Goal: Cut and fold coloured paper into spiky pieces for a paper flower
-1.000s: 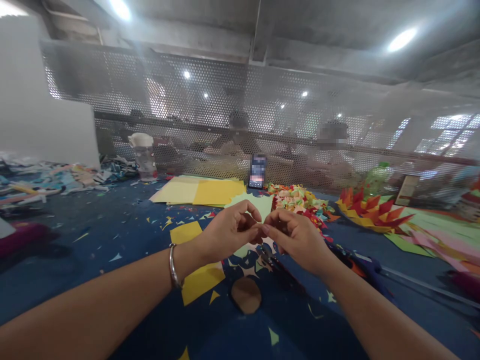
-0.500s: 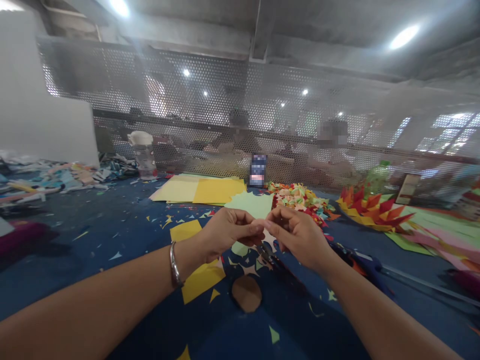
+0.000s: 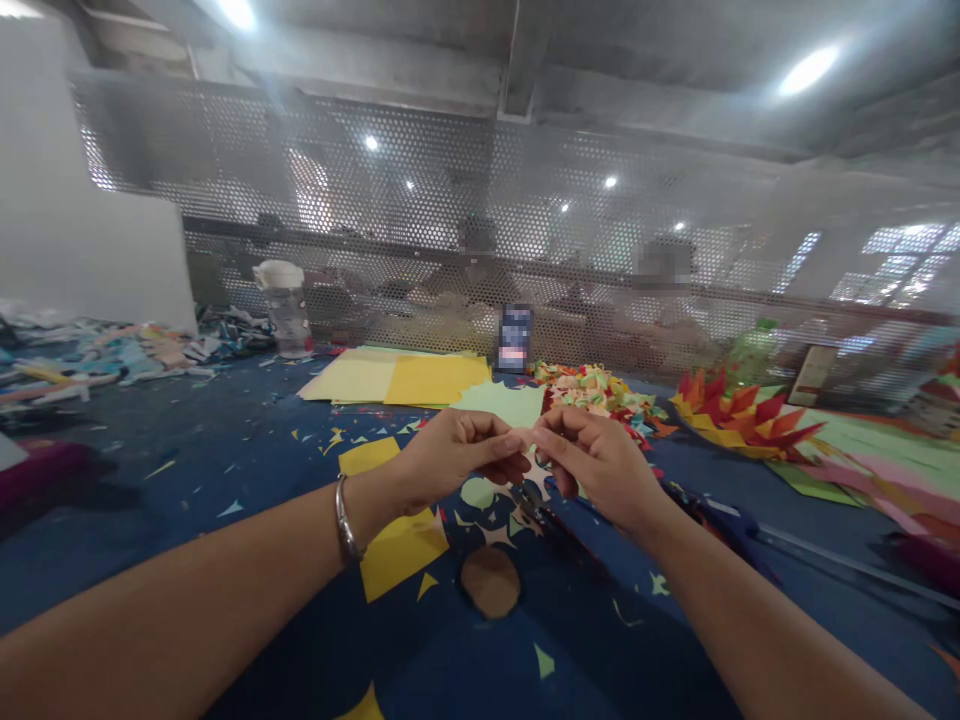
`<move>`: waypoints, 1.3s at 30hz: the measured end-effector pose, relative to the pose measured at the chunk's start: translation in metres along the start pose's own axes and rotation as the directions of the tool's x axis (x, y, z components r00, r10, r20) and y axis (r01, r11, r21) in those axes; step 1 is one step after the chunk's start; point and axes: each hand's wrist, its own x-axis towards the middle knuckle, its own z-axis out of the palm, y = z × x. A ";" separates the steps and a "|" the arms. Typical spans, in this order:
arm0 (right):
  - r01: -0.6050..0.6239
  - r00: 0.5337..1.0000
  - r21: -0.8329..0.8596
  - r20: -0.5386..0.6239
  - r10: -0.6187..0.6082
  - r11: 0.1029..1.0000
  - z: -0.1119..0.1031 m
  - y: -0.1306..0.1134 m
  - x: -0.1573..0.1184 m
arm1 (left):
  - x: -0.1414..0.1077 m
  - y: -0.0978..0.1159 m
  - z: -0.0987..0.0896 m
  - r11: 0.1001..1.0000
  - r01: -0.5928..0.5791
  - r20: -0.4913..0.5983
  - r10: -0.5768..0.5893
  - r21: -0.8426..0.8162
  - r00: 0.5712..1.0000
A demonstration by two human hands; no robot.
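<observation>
My left hand (image 3: 469, 455) and my right hand (image 3: 589, 455) meet near the middle, fingertips pinched on a small pale paper piece (image 3: 526, 437) that is mostly hidden by the fingers. Under them on the dark blue table lie dark scissors (image 3: 544, 512), pale star-shaped scraps (image 3: 495, 533) and a small light green round piece (image 3: 478, 491). A brown disc (image 3: 490, 582) lies nearer to me. Yellow paper (image 3: 401, 555) is partly beneath my left wrist. Behind my hands is a light green sheet with a jagged edge (image 3: 502, 400).
Yellow sheets (image 3: 439, 380), a phone (image 3: 515, 338) and a heap of colourful paper bits (image 3: 600, 392) stand along the back. A lidded cup (image 3: 283, 310) is at left. A red-orange paper flower (image 3: 742, 420) and a green bottle (image 3: 752, 355) are at right, before a perforated screen (image 3: 420, 230).
My fingertips have drawn slightly apart, and more of the light green round piece shows below them. Both hands stay in nearly the same place.
</observation>
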 end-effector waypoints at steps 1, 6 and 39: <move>-0.002 1.000 -0.003 0.001 0.002 1.000 0.000 0.000 0.000 | 0.000 0.000 0.000 1.000 0.001 0.002 -0.001 0.004 1.000; -0.010 1.000 -0.030 0.015 0.010 0.999 0.001 0.000 0.001 | 0.000 -0.002 0.002 0.996 0.016 -0.005 -0.015 0.087 1.000; 0.004 0.989 -0.612 0.120 0.088 0.791 0.003 0.020 0.002 | 0.008 -0.018 -0.031 0.874 -0.011 -0.023 0.026 0.486 0.999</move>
